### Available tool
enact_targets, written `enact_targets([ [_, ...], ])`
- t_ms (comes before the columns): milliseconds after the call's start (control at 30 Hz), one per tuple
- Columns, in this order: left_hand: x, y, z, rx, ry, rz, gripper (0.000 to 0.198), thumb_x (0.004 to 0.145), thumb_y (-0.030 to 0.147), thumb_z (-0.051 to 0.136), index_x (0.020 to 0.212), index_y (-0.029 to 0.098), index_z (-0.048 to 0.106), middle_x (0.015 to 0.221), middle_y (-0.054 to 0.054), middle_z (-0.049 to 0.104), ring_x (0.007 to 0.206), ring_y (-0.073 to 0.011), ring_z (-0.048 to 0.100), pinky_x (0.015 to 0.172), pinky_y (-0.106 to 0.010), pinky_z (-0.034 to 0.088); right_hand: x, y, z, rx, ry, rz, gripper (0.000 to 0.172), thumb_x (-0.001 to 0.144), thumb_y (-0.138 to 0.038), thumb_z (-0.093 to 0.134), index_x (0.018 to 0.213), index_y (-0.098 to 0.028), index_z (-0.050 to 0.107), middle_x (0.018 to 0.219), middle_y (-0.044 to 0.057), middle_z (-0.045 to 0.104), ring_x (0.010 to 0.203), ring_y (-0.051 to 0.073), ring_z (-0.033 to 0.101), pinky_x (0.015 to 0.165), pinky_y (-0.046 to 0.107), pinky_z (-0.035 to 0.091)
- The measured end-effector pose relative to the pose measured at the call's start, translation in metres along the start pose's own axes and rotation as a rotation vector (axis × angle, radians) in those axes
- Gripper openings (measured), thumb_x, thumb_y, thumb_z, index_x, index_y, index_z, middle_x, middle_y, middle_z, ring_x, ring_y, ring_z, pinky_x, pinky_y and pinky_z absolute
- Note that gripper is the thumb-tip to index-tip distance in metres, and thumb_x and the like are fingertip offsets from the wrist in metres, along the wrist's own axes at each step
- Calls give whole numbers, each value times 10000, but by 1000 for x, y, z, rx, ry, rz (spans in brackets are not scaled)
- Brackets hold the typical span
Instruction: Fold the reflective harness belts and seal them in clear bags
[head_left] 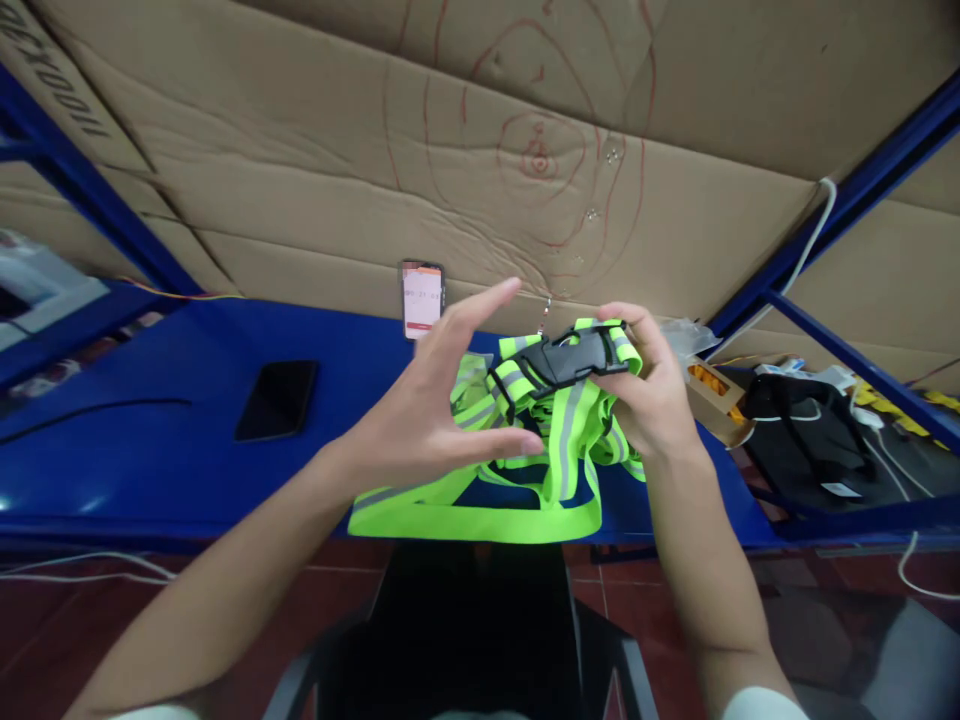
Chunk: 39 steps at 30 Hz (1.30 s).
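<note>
A bright yellow-green webbing strap (568,455) with a grey reflective stripe lies bunched at the front edge of the blue table (187,380), one loop reaching to the left. My right hand (649,390) pinches the right end of its black side-release buckle (566,358) between thumb and fingers, holding it above the bunch. The buckle's two halves are joined. To the left of the buckle, my left hand (442,400) is open, thumb and fingers spread wide, apart from the buckle. More folds of strap lie behind and below that hand.
A phone with a lit screen (422,300) leans against the cardboard wall (315,200). A dark phone (277,400) lies on the left, near a black cable (97,412). At right are a small cardboard box (712,400), a black bag (810,430) and blue frame bars (862,370).
</note>
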<state>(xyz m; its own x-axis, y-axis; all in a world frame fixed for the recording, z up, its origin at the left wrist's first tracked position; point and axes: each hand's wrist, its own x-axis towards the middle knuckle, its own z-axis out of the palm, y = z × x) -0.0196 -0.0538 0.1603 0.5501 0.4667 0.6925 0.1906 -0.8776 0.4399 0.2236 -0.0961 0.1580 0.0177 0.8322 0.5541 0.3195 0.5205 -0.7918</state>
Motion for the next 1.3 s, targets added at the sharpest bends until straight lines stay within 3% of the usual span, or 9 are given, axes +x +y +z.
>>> enact_targets([
  [67, 10, -15, -2, -285, -103, -37, 1057, 808, 644, 783, 1649, 298, 245, 1626, -166, 433, 1473, -330, 481, 1143, -455, 489, 9, 0, 2, 48, 5, 23, 500, 833, -358, 733, 1279, -296, 515, 1166, 28, 684, 1004, 198, 687, 888, 351, 584],
  [233, 34, -44, 9, -836, -221, -236, 932, 692, 546, 917, 1473, 203, 542, 1278, -177, 712, 1166, -313, 711, 915, -365, 594, 30, -1, 2, 172, -11, 91, 593, 792, -406, 798, 1305, -311, 518, 1186, 22, 695, 1000, 193, 697, 906, 358, 593],
  [467, 70, -61, 16, -1048, 24, -368, 623, 579, 294, 997, 1097, 167, 673, 714, 21, 704, 634, -150, 680, 619, -237, 553, 67, 2, -14, 447, -297, 236, 1069, 605, -545, 934, 1529, -308, 450, 1200, 61, 733, 983, 227, 740, 910, 410, 624],
  [633, 86, -59, 12, -1200, -79, -458, 426, 618, 295, 970, 901, 149, 687, 711, -5, 721, 508, -170, 676, 443, -243, 533, 84, 26, -3, 598, -424, 331, 819, 599, -528, 945, 1313, -242, 661, 1024, 61, 772, 935, 251, 756, 878, 424, 630],
  [767, 88, -61, 8, -1160, -45, -500, 338, 672, 299, 938, 872, 125, 728, 648, -19, 721, 455, -153, 650, 387, -209, 493, 82, 37, 6, 610, -462, 383, 579, 668, -467, 931, 1144, -216, 719, 1005, 63, 772, 931, 248, 755, 892, 426, 619],
  [867, 86, -63, 6, -1168, -25, -460, 332, 695, 344, 931, 853, 121, 742, 655, -35, 738, 466, -154, 654, 427, -227, 533, 78, 38, 6, 573, -438, 323, 574, 713, -409, 919, 1211, -242, 687, 1086, 49, 758, 990, 248, 744, 931, 434, 606],
  [1000, 83, -60, 4, -1231, -33, -488, 270, 774, 350, 884, 836, 125, 748, 678, -41, 749, 524, -167, 701, 468, -221, 570, 75, 37, 7, 576, -484, 295, 678, 762, -590, 845, 1311, -241, 652, 1120, 67, 755, 1023, 261, 740, 911, 420, 616],
  [1100, 80, -57, 3, -1274, 74, -550, 247, 761, 306, 899, 930, 183, 768, 774, -8, 782, 660, -178, 763, 592, -234, 629, 75, 32, 10, 502, -542, 274, 770, 709, -607, 880, 1345, -239, 650, 1254, 89, 725, 1170, 277, 699, 1010, 413, 581],
  [1300, 78, -55, 12, -1063, 203, -501, 323, 692, 249, 927, 981, 216, 785, 984, -35, 805, 919, -246, 780, 831, -337, 648, 80, 30, 4, 213, -414, 159, 262, 921, -434, 737, 1079, -232, 788, 1088, 49, 788, 1007, 231, 746, 923, 368, 613],
])
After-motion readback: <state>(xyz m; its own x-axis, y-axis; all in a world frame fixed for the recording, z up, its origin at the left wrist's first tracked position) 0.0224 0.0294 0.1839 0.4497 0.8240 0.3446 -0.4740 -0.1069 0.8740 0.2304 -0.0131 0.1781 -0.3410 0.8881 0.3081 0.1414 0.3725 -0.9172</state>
